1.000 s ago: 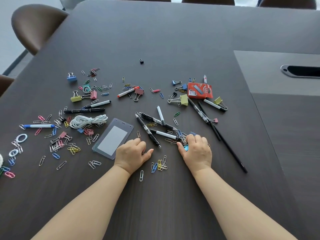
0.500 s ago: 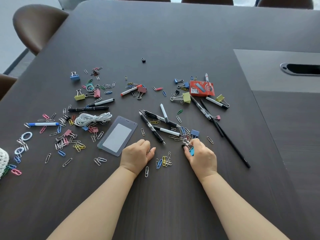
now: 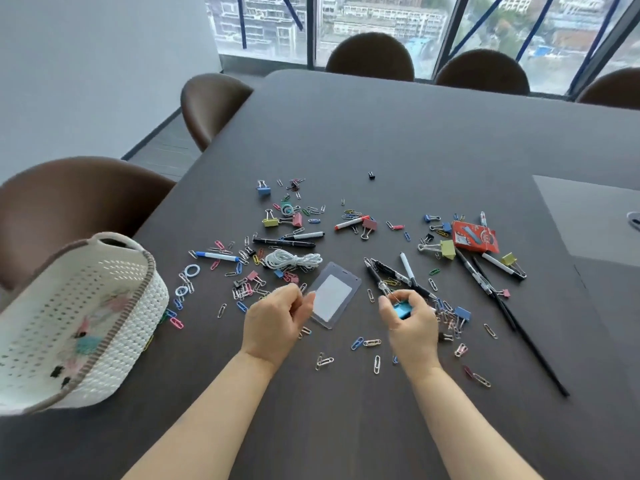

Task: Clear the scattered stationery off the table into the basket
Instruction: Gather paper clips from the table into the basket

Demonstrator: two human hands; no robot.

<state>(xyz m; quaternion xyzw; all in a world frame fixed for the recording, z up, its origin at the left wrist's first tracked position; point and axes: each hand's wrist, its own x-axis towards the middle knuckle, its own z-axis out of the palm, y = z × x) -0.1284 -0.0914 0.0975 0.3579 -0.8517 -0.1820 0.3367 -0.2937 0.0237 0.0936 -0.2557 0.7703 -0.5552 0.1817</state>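
Note:
Paper clips, binder clips, pens and markers lie scattered over the dark table (image 3: pixel 433 140). My right hand (image 3: pixel 410 322) is raised a little above the table, closed on a blue binder clip (image 3: pixel 402 310) together with some paper clips. My left hand (image 3: pixel 277 320) is also lifted, fingers curled; small clips seem pinched in it, partly hidden. A clear badge holder (image 3: pixel 334 294) lies between my hands. The white woven basket (image 3: pixel 121 341) stands at the left table edge, tilted toward me, with a few clips inside.
A white cord coil (image 3: pixel 292 260) lies left of the badge holder, a red staple box (image 3: pixel 475 236) at the right, and long black pens (image 3: pixel 512 317) beside it. Brown chairs (image 3: pixel 69 199) ring the table. A grey inset panel (image 3: pixel 588 223) is at the far right.
Both hands have lifted off the table with gathered clips. The view tilted up and turned left, bringing the basket, chairs and windows into sight.

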